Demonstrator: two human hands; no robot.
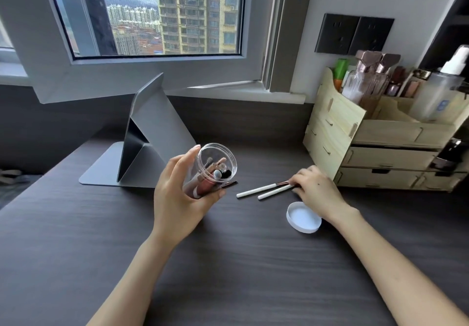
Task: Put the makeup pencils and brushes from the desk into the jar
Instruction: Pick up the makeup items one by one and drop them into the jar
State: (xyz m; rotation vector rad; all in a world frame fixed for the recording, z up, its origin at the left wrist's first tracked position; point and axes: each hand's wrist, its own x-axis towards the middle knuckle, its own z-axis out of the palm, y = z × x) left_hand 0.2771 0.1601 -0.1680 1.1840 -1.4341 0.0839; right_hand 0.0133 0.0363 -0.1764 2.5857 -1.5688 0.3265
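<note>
Above the desk [228, 262] the left hand [177, 198] clasps the jar [210, 170]; right hand [317, 188] pinches two brushes [264, 190]

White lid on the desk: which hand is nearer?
Right. The right hand is just behind the white lid, its wrist passing beside it; the left hand is well off to the lid's left, holding the jar.

a grey folding stand [142, 145] sits on the dark worktop [228, 262] below a window [152, 13]. at right, a pale wooden organiser [375, 148] holds bottles [365, 82]; dark wall sockets [354, 35] above it.
</note>
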